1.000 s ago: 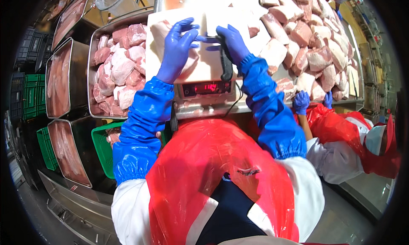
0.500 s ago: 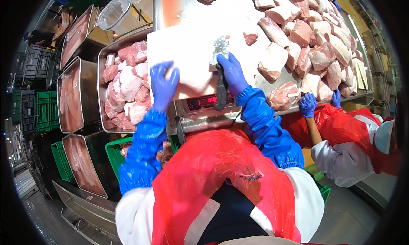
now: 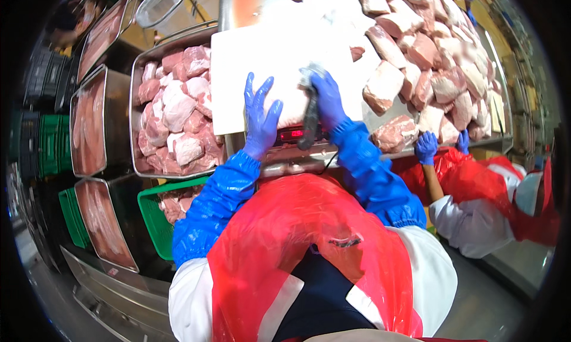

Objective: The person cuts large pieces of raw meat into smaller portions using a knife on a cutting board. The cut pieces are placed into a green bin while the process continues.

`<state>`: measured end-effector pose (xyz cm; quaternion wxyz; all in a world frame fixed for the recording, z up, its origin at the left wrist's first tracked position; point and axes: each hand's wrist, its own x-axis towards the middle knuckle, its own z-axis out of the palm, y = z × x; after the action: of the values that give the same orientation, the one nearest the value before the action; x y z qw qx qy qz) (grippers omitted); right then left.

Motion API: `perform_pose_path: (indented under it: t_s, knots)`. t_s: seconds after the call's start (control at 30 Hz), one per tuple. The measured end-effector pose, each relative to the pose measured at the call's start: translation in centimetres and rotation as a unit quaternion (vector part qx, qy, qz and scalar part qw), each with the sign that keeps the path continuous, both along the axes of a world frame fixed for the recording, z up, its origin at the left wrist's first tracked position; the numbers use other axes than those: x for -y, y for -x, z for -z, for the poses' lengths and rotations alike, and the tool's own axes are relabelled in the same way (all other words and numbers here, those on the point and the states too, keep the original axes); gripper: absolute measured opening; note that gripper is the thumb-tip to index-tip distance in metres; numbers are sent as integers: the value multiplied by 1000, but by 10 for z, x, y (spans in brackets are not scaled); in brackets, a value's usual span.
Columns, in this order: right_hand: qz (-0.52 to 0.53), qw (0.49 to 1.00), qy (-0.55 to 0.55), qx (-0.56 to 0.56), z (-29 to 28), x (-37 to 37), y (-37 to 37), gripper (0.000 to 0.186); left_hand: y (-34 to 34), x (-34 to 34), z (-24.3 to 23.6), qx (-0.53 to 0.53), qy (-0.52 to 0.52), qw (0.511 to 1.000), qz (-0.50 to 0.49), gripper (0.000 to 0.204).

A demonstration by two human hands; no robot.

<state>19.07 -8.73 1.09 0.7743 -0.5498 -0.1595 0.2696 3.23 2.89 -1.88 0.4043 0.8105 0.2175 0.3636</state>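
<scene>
My right hand [image 3: 327, 101] is closed round a black-handled knife [image 3: 310, 119], its handle pointing back toward me. The shiny blade end lies over the white cutting board [image 3: 238, 62] and is partly washed out by glare. My left hand [image 3: 260, 119] rests over the board's near edge with fingers spread, thumb toward the knife. Between my hands sits a pale piece of meat [image 3: 290, 105], its outline hard to make out in the bright light. Just below it a scale with a red lit display [image 3: 292, 133] shows at the board's near side.
Left of the board stands a metal tub of meat chunks [image 3: 135, 104], with a green crate [image 3: 146, 214] below. A large heap of meat pieces [image 3: 425, 50] covers the table's right side. A co-worker's gloved hand [image 3: 426, 147] touches the heap's near edge. More metal tubs [image 3: 107, 122] line the far left.
My left hand has moved right, nearer the knife, and its fingers have spread and stretched forward. My right hand keeps the knife, slightly shifted. The view has shifted a little.
</scene>
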Motion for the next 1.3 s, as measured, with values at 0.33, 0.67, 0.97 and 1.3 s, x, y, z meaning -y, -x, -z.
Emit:
perform_pose_path:
  t_s: [0.33, 0.67, 0.97, 1.3]
  knots:
    - [89, 987, 135, 7, -33, 88, -38, 23, -64, 3, -94, -78, -201, 955, 205, 49]
    - [-20, 902, 343, 263, -23, 65, -7, 63, -99, -12, -56, -93, -198, 933, 285, 21]
    - [-200, 809, 483, 270, -42, 77, 27, 80, -82, -8, -56, -77, -148, 948, 271, 20]
    - [-37, 982, 187, -5, -19, 75, -40, 68, -48, -23, -51, 41, 31, 990, 132, 28]
